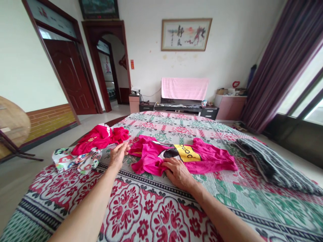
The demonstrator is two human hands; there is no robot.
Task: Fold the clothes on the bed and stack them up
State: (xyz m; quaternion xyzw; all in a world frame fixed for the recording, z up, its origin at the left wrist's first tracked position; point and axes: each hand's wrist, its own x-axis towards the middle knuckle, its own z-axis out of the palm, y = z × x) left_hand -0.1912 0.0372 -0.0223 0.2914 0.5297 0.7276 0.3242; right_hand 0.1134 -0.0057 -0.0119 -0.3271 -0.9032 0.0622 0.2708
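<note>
A bright pink T-shirt [209, 157] with a yellow lettered panel and a black-and-white print lies spread sideways, somewhat wrinkled, on the patterned cloth [151, 208]. At its left end, my left hand [119, 155] has its fingers drawn together on the shirt's edge. My right hand [178, 173] rests palm down on the near side of the shirt, fingers extended over the fabric. Left of my left hand are a crumpled red garment [92, 141] and a white garment with colourful prints [75, 159], partly under the red one.
A black-and-grey striped folded fabric [272, 164] lies at the right of the bed-like surface. Beyond the far edge stands a low black cabinet [210, 112] with a pink cloth [185, 88] above it. A round wooden tabletop [13, 121] leans at the left.
</note>
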